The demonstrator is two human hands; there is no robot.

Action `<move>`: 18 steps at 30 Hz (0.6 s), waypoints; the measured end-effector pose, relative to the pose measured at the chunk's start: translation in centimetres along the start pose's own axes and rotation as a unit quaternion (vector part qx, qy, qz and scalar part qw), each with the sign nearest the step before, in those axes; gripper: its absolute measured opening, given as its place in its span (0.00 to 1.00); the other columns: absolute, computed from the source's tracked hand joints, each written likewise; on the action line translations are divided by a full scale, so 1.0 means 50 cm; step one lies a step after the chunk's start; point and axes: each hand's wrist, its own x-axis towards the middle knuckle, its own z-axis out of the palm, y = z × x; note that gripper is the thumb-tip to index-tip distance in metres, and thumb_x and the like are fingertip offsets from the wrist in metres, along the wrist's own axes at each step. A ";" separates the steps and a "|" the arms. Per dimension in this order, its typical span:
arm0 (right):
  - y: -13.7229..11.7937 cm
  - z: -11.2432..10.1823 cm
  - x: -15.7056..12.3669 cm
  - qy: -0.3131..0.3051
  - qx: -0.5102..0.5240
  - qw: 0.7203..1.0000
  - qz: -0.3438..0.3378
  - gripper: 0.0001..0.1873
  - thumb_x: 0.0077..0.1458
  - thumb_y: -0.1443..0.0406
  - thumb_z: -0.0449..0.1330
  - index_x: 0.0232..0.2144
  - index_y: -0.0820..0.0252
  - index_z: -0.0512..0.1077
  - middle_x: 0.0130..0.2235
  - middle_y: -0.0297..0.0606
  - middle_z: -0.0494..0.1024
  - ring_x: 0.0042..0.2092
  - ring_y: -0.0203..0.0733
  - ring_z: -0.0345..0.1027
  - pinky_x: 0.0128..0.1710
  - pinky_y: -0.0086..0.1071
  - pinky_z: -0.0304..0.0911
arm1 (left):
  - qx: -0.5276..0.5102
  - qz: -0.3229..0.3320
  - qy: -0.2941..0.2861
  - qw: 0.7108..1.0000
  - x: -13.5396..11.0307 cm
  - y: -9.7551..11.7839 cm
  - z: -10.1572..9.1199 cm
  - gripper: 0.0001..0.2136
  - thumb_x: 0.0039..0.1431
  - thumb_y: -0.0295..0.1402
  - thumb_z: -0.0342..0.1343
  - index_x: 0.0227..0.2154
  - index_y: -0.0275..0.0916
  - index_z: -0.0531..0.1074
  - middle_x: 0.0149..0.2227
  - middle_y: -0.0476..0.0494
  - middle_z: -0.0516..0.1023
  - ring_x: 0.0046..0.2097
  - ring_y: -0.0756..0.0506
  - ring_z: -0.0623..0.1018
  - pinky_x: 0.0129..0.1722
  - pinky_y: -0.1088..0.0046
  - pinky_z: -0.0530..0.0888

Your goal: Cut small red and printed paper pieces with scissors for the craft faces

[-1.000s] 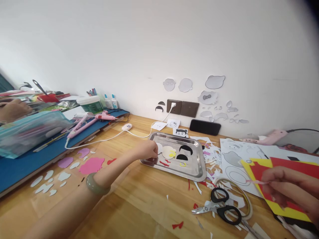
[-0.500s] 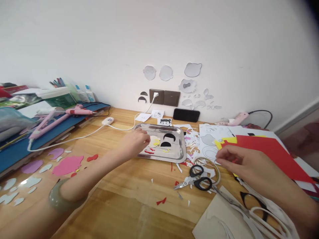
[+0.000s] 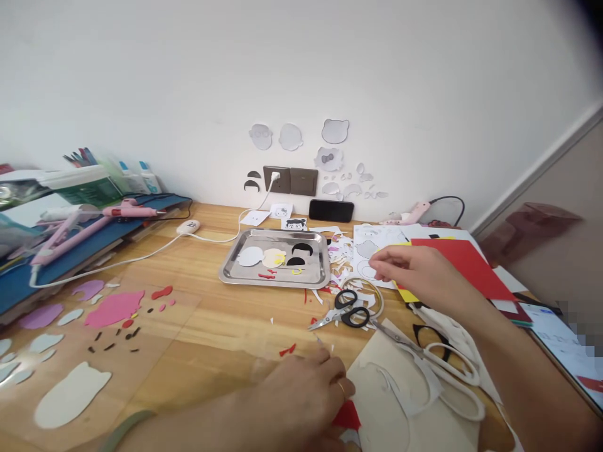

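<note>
My left hand (image 3: 311,383) is low over the front of the table, its fingers curled and their tips hidden. Beside and partly under it lies a red piece (image 3: 347,414); I cannot tell if it is held. My right hand (image 3: 409,267) hovers by the printed sheet (image 3: 384,235), fingertips drawn together; anything between them is too small to make out. Black-handled scissors (image 3: 346,309) lie between the hands, near a tape roll (image 3: 380,295). White-handled scissors (image 3: 443,364) rest on a beige sheet (image 3: 377,358).
A metal tray (image 3: 226,273) holds white, cream, black, red and yellow cut-outs. Paper scraps (image 3: 342,251) lie beside it. Red sheets (image 3: 466,263) are stacked at right. Pink and white cut-outs (image 3: 73,395) spread at left, near a pink glue gun (image 3: 129,210) with a white cord.
My left hand has moved from over the tray down to the table's front, beside the red piece. My right hand stays near the printed sheet. The view has turned right.
</note>
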 end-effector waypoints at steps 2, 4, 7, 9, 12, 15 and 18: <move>-0.003 -0.002 0.004 -0.021 0.002 1.000 -0.017 0.09 0.52 0.61 0.52 0.27 0.55 0.71 0.27 0.31 0.76 0.31 0.39 0.69 0.27 0.28 0.59 | 0.027 0.000 -0.007 1.000 0.007 0.012 0.022 0.12 0.52 0.39 0.51 0.35 0.36 0.67 0.35 0.41 0.70 0.39 0.44 0.69 0.35 0.71 0.68; -0.003 -0.007 0.004 -0.034 0.000 0.999 -0.029 0.10 0.52 0.61 0.51 0.27 0.56 0.71 0.28 0.32 0.76 0.31 0.39 0.69 0.27 0.28 0.59 | 0.026 -0.002 -0.006 1.000 0.012 0.014 0.037 0.06 0.54 0.31 0.48 0.34 0.36 0.67 0.34 0.40 0.70 0.39 0.44 0.69 0.35 0.71 0.68; 0.006 -0.013 -0.010 -0.041 -0.013 0.998 -0.035 0.11 0.52 0.62 0.50 0.28 0.57 0.71 0.28 0.33 0.76 0.30 0.40 0.69 0.27 0.28 0.58 | -0.027 -0.027 0.019 0.999 0.016 0.008 0.045 0.06 0.54 0.26 0.47 0.32 0.36 0.68 0.34 0.41 0.71 0.38 0.45 0.70 0.36 0.71 0.68; 0.019 -0.013 -0.030 -0.055 -0.025 0.997 -0.039 0.11 0.52 0.62 0.50 0.27 0.57 0.71 0.27 0.33 0.76 0.30 0.39 0.68 0.26 0.28 0.58 | -0.054 -0.054 0.039 0.996 0.018 0.001 0.046 0.07 0.54 0.25 0.46 0.32 0.36 0.69 0.34 0.41 0.72 0.37 0.46 0.70 0.36 0.73 0.67; 0.050 -0.006 -0.071 -0.092 -0.040 0.994 -0.037 0.11 0.52 0.61 0.51 0.26 0.54 0.72 0.25 0.30 0.76 0.28 0.39 0.68 0.25 0.28 0.58 | -0.073 -0.089 0.066 0.991 0.018 -0.011 0.042 0.10 0.56 0.26 0.43 0.33 0.38 0.71 0.33 0.44 0.75 0.36 0.48 0.72 0.35 0.77 0.67; 0.087 0.010 -0.116 -0.089 -0.063 0.994 -0.012 0.10 0.52 0.61 0.51 0.27 0.53 0.72 0.29 0.31 0.77 0.30 0.41 0.69 0.25 0.28 0.60 | -0.089 -0.131 0.094 0.983 0.018 -0.028 0.034 0.13 0.59 0.31 0.40 0.35 0.39 0.71 0.31 0.46 0.76 0.33 0.49 0.74 0.32 0.79 0.66; 0.113 0.038 -0.160 -0.057 -0.105 0.993 0.013 0.11 0.49 0.57 0.53 0.32 0.54 0.70 0.35 0.37 0.76 0.35 0.47 0.69 0.30 0.36 0.63 | -0.092 -0.171 0.125 0.973 0.019 -0.050 0.024 0.16 0.60 0.35 0.37 0.35 0.39 0.72 0.30 0.45 0.77 0.31 0.48 0.74 0.30 0.78 0.66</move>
